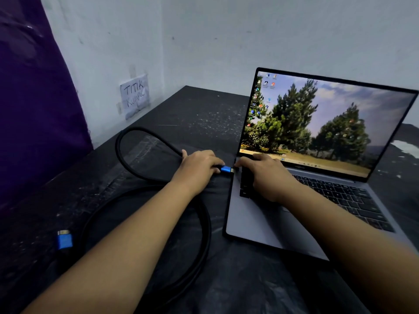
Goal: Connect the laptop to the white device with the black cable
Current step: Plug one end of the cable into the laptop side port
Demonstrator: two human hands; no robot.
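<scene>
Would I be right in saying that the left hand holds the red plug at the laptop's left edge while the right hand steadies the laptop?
Not quite: the head view shows the plug is blue, not red. The left hand does hold it at the laptop's left edge, and the right hand rests on the laptop.

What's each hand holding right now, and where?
Left hand grips the black cable by its blue plug, at the laptop edge. Right hand rests on the laptop, holding nothing.
</scene>
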